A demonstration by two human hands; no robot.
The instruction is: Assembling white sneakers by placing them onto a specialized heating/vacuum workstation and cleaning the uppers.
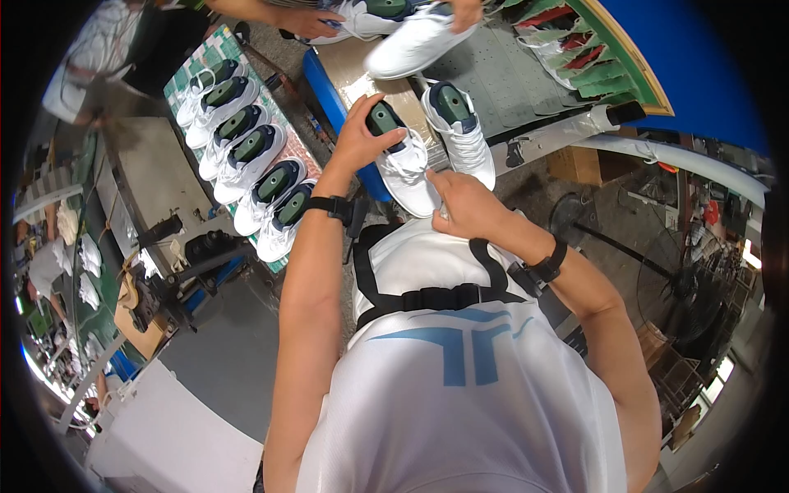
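Note:
A white sneaker [411, 182] with a green shoe last in its collar lies toe toward me on the bench edge. My left hand [362, 138] is closed around its heel end, thumb and fingers on either side of the last. At the lacing, my right hand [470, 205] has curled fingers against the white shoelace [408, 164]; the fingertips are partly hidden. Just right of it stands a second white sneaker [465, 141], also on a green last. Another person's hands hold a white sneaker [411, 45] farther back.
On the left, a patterned rack [228, 49] carries several white sneakers in rows. The bench's cardboard-covered top [343, 70] borders a grey perforated surface [526, 90]. Green and red pieces fill a yellow-edged tray [649, 82] at the back right. A standing fan [682, 283] is at the right.

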